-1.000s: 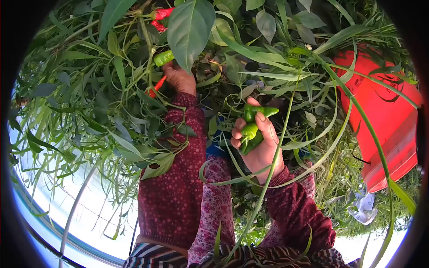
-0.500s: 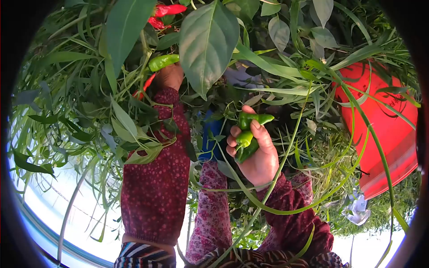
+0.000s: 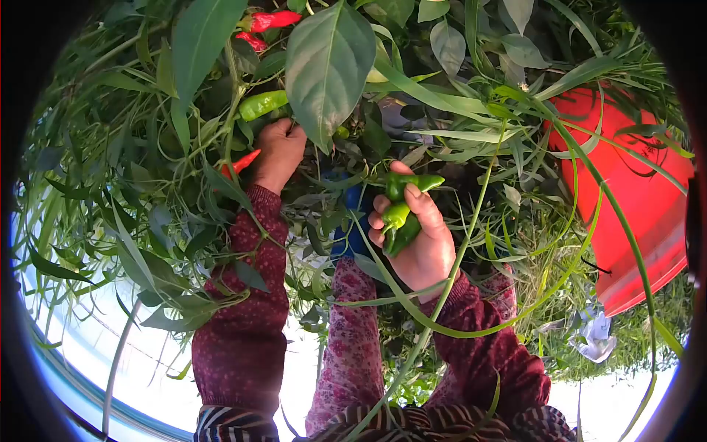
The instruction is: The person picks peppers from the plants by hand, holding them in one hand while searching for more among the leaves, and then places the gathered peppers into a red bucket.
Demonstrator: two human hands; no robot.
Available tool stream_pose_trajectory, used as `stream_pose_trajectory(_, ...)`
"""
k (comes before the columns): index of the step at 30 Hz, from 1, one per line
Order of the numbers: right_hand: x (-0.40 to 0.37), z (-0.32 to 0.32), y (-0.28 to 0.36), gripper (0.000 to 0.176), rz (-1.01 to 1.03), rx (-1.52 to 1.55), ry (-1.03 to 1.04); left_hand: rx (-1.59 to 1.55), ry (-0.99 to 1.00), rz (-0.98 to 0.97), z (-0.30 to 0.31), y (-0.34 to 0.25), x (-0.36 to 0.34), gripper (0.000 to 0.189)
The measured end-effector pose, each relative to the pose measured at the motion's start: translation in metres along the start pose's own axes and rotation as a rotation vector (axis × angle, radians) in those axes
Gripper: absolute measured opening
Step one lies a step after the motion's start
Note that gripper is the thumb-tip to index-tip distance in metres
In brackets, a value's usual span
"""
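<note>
1. Gentle pressure on the plant (image 3: 210,44) is best: near its tapered red pepper (image 3: 241,161) and hanging green pepper (image 3: 263,105), the left hand (image 3: 280,156) is half curled; any hold cannot be told.
2. Glossy, pointed green peppers (image 3: 395,215) are clasped in the curled right hand (image 3: 426,254), best left unsqueezed.
3. A smooth red bucket (image 3: 637,210) is seen.

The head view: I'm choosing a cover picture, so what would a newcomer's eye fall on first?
Probably the red container at the right, the largest block of red here. Next, near the middle, come the green peppers held in the right hand. At the upper left, red peppers stand out beside a broad leaf, above the left hand.
</note>
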State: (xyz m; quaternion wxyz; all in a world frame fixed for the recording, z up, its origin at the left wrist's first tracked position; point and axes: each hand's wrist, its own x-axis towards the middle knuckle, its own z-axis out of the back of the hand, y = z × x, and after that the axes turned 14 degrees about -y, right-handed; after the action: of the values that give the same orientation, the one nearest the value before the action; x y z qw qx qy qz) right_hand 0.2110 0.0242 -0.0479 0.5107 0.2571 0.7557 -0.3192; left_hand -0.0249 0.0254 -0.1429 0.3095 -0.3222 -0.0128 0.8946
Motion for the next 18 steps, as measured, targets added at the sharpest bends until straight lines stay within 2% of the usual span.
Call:
stream_pose_trajectory(1, 0.0, 0.0, 0.0, 0.042, -0.005, 0.02, 0.007, -0.24, 0.095, 0.197, 0.001, 0.001, -0.002, 0.021)
stream_pose_trajectory(2, 0.0, -0.001, 0.0, 0.041, -0.003, 0.034, 0.004, -0.239, 0.095, 0.196, 0.0, 0.006, -0.002, 0.021)
stream_pose_trajectory(4, 0.0, -0.001, 0.001, 0.041, -0.009, 0.041, 0.003, -0.142, 0.019, -0.146, -0.003, 0.014, -0.003, 0.019)
stream_pose_trajectory(5, 0.0, -0.001, 0.001, 0.041, -0.017, 0.045, 0.003, -0.142, 0.021, -0.146, -0.005, 0.018, -0.002, 0.019)
stream_pose_trajectory(7, 0.0, -0.005, 0.001, 0.041, -0.018, 0.047, -0.002, -0.074, 0.005, -0.309, 0.002, 0.002, -0.004, 0.018)
stream_pose_trajectory(14, -0.002, -0.002, 0.001, 0.042, -0.021, 0.032, -0.024, 0.02, -0.006, -0.304, -0.026, 0.023, 0.02, 0.024)
stream_pose_trajectory(17, -0.001, -0.001, 0.002, 0.042, -0.01, -0.006, -0.005, -0.02, -0.041, -0.254, -0.029, 0.027, 0.015, 0.031)
stream_pose_trajectory(18, 0.0, 0.0, 0.003, 0.042, -0.011, -0.007, -0.005, 0.072, -0.118, -0.192, -0.017, 0.004, -0.004, 0.037)
